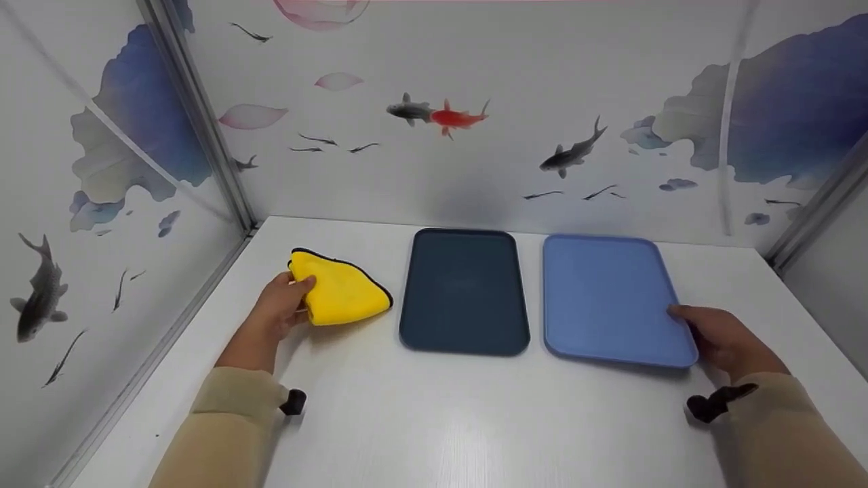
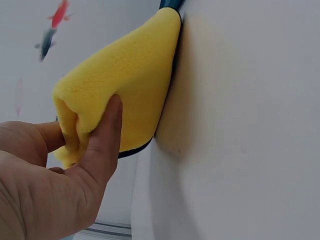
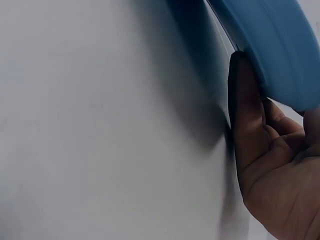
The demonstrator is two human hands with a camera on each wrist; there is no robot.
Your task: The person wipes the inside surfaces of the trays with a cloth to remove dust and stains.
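Note:
A folded yellow cloth point(image 1: 344, 290) with dark edging is pinched at its left end by my left hand point(image 1: 283, 303), thumb on top. In the left wrist view the cloth point(image 2: 125, 75) stands out from the fingers, its far tip near the white table. My right hand point(image 1: 722, 339) grips the right edge of a light blue tray point(image 1: 607, 298), thumb on the rim and fingers beneath. That side of the tray point(image 3: 285, 50) is tilted up, with a shadow under it in the right wrist view. Between the two hands a dark blue tray point(image 1: 464, 291) lies flat.
The white table point(image 1: 434, 420) runs up to a back wall point(image 1: 461, 183) printed with fish and petals. A side panel point(image 1: 135, 224) with a metal frame post point(image 1: 203, 122) stands at the left, and another metal post point(image 1: 820, 203) at the right.

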